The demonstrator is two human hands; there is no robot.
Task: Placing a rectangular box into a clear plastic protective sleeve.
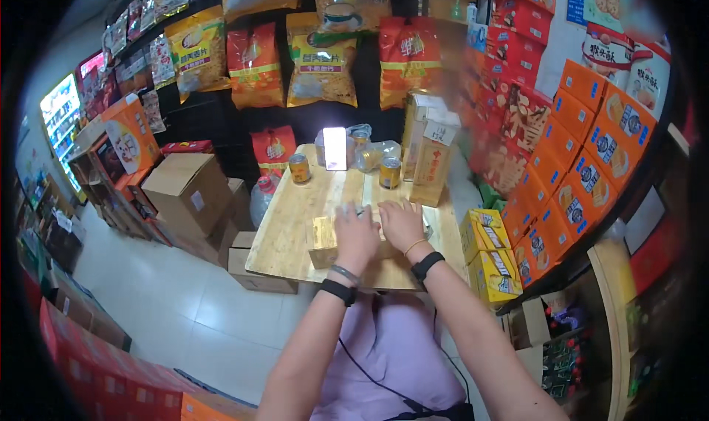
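A gold cardboard box (323, 238) lies lengthwise near the front of a small wooden table (284, 233). My left hand (356, 233) is over the middle of this box, fingers bent over its top toward the far side. Close beside it, my right hand (402, 225) grips the box's right part in the same way. Both hands cover much of the box, and the fingertips are partly hidden. Something clear and shiny, too small to make out, shows by the right fingers.
Farther back on the table stand two cans (299, 168) (390, 173), a lit phone (335, 149), clear plastic packaging (373, 155) and tall gold boxes (434, 159). Brown cartons (188, 192) are stacked left; yellow boxes (491, 251) and orange boxes (565, 192) rise on the right.
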